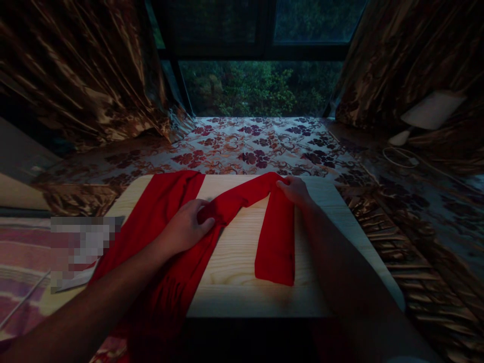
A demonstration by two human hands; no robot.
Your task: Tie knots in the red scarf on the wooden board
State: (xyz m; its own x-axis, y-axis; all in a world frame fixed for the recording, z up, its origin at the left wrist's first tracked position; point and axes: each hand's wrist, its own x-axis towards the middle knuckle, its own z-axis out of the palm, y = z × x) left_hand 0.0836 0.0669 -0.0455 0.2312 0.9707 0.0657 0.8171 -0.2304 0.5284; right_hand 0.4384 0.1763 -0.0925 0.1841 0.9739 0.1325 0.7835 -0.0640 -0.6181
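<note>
On your far left there's a pixelated item (pixel 81 252) at the table's (pixel 230 267) edge, right beside the red cloth (pixel 159 212); a sideways drag of the fabric could nudge it. Moving right, the cloth's wide part lies across the left of the tabletop and drops over the near edge, and that hanging weight could pull the rest down towards you if nothing anchors it. Here's your left hand (pixel 186 224), thumb and fingers spread around a bunched spot; how firmly they press, I can't tell. If they're loose, the creases under them could run on into the strip; if tight, they could set there. Across the middle, the strip climbs at a slant between your hands, lifted and a bit twisted, so laying it down like that could trap a wrinkle or a skewed edge. Over to your right hand (pixel 293 190), pinching the cloth at the far end of the neat, narrow folded panel: let go early and that corner could spring open; tug too hard and the whole panel could slew round on the smooth wood
</note>
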